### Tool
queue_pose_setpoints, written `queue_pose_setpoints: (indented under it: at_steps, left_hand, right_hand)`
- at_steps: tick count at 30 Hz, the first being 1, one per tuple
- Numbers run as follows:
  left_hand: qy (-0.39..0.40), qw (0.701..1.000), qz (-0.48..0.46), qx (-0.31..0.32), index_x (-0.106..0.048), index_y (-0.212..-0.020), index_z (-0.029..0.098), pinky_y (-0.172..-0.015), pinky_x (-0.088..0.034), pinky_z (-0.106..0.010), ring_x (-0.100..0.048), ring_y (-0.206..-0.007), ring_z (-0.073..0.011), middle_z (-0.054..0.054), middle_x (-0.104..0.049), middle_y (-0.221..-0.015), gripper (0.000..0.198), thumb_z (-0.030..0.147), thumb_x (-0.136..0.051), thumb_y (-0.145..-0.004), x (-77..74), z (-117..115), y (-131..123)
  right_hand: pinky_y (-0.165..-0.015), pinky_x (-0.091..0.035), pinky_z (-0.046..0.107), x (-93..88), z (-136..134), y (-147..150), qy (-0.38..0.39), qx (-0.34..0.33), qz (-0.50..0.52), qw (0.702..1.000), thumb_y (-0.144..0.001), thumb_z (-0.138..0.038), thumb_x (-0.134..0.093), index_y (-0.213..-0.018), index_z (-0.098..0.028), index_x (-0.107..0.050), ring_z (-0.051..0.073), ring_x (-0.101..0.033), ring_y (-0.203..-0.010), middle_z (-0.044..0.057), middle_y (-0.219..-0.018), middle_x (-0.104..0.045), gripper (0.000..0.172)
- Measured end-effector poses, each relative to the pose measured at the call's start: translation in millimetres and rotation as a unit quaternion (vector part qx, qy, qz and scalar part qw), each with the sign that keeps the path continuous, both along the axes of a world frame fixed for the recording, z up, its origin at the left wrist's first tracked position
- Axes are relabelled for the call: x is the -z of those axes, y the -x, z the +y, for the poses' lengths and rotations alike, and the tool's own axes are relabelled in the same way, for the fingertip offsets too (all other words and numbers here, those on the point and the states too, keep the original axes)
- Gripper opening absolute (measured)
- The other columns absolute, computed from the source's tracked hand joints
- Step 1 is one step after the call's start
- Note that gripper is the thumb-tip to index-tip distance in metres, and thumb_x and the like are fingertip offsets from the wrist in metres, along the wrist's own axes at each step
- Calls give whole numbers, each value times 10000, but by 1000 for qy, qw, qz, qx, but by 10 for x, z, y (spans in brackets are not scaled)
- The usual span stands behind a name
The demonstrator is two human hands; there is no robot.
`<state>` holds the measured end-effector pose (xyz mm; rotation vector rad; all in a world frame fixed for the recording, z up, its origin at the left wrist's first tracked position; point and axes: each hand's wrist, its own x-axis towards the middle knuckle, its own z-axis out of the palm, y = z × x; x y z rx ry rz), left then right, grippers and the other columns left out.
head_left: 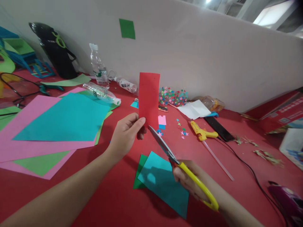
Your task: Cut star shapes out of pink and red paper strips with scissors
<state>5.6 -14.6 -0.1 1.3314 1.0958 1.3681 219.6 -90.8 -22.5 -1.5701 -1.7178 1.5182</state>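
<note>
Between thumb and fingers, my left hand [126,132] pinches a red paper strip [149,94] near its lower left edge, holding it upright above the table. My right hand [189,178] is wrapped round yellow-handled scissors [196,183]. Their blades point up and left, and the tip meets the lower part of the strip beside my left thumb. Whether the blades are parted I cannot tell. Under the scissors, a teal paper piece [163,183] lies partly over a dark green one [139,173].
Coloured paper sheets [63,119] are stacked at the left. Plastic bottles [99,69] and a black flask [56,53] stand or lie behind. A star-filled bag [174,96] rests by the wall. At the right are a yellow glue gun [201,130], its cord and a black phone [219,128].
</note>
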Motion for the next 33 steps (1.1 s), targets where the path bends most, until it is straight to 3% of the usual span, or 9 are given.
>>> queue_pose_setpoints:
  at_steps: [11, 16, 21, 28, 33]
  left_hand:
    - [-20, 1000, 19, -5, -507, -614, 186, -456, -416, -205, -514, -446, -71, 39, -551, -544, 260, 230, -527, -870, 17, -2, -2]
    - [-8, 1000, 19, -2, -489, -609, 189, -450, -420, -206, -515, -452, -79, 38, -545, -535, 265, 254, -549, -859, 9, -31, -23]
    - [-4, 1000, 10, -2, -482, -605, 188, -442, -414, -201, -506, -451, -77, 39, -543, -530, 266, 252, -552, -853, 19, -37, -32]
    - [-11, 1000, 6, -3, -479, -598, 183, -438, -412, -181, -510, -446, -64, 49, -543, -523, 275, 220, -542, -863, 31, -20, -29]
    - [-17, 1000, 5, -2, -497, -608, 178, -443, -418, -180, -510, -447, -61, 50, -541, -527, 270, 216, -537, -871, 55, -13, -31]
  right_hand:
    - [-307, -185, 187, -15, -10, 33, 75, 35, -19, 996, -769, -659, -512, -658, -213, -453, 57, -256, -286, -107, -360, -291, 463]
    - [-342, -238, 187, 31, -27, -24, 28, -18, 28, 999, -790, -723, -435, -724, -192, -497, 64, -318, -317, -87, -403, -361, 538]
    - [-339, -202, 200, 45, -15, 1, 15, 4, 12, 1000, -746, -752, -441, -665, -205, -460, 61, -277, -327, -85, -414, -322, 553]
    - [-391, -185, 202, 69, -8, 17, 19, 0, 21, 1000, -794, -624, -489, -641, -204, -428, 63, -271, -394, -84, -454, -292, 451]
    - [-391, -164, 211, 88, -7, 0, 3, -3, 32, 999, -787, -691, -463, -628, -207, -414, 63, -261, -390, -82, -447, -280, 511]
